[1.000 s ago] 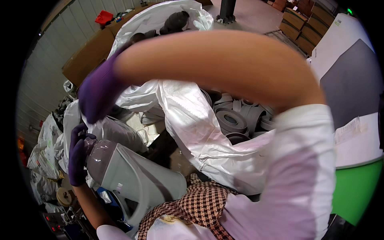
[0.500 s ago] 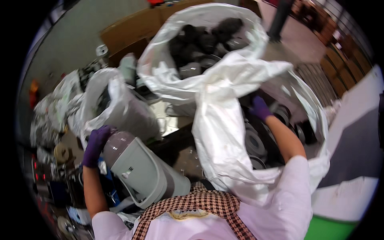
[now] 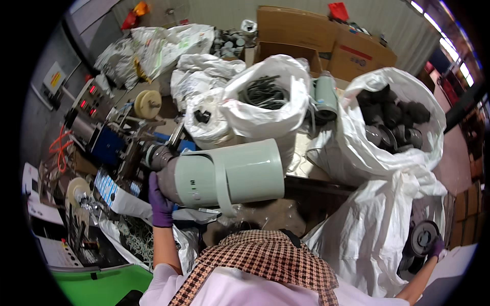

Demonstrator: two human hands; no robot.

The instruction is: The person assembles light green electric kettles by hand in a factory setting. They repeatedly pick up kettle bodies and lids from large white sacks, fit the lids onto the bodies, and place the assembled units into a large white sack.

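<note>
My left hand (image 3: pixel 161 206), in a purple glove, grips the brownish-grey rounded end of a large grey-green canister (image 3: pixel 250 171). The canister lies sideways in front of me, with a curved strap-like handle round its middle. Beside that rounded end is a dark ribbed part (image 3: pixel 159 155) at the machine. Far to the right, my right hand (image 3: pixel 437 248), also in a purple glove, closes on the edge of a round grey disc-shaped part (image 3: pixel 423 238). This disc is at the mouth of a tall white sack (image 3: pixel 357 229); the fingers are partly hidden.
Behind stand a white sack of dark grey parts (image 3: pixel 352 137) and a white sack of grey-green strips (image 3: pixel 301 97). Another grey-green canister (image 3: pixel 325 94) stands between them. A blue machine (image 3: pixel 108 145) with red displays is on the left. Cardboard boxes (image 3: pixel 360 53) line the back.
My view has swung left. The canister has turned from slanting to nearly level, still in my left hand. My right hand has come out of the sack's depth with a round disc part.
</note>
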